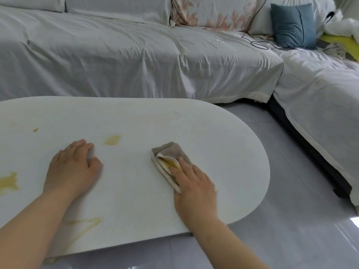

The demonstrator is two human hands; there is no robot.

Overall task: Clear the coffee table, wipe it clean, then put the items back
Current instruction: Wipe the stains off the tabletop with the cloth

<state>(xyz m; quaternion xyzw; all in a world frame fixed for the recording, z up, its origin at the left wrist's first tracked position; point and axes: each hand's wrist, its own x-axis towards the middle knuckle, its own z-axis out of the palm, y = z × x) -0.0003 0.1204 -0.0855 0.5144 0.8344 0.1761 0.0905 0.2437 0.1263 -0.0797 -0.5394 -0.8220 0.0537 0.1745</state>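
Table cleared, I'm mid-wipe: my right hand (191, 179) presses flat on the folded cloth (169, 160), left hand (72, 167) braces open-palmed on the coffee table (223, 133), yellow stains (111, 140) remain.

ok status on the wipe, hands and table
Right hand flat on folded cloth, left hand braced on table. Yellow stains left of the cloth not wiped. Nothing in the way.

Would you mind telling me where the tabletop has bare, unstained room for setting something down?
Bare: the rounded end right of the cloth, and the far strip along the sofa. Crowded: yellow stains around the left hand.
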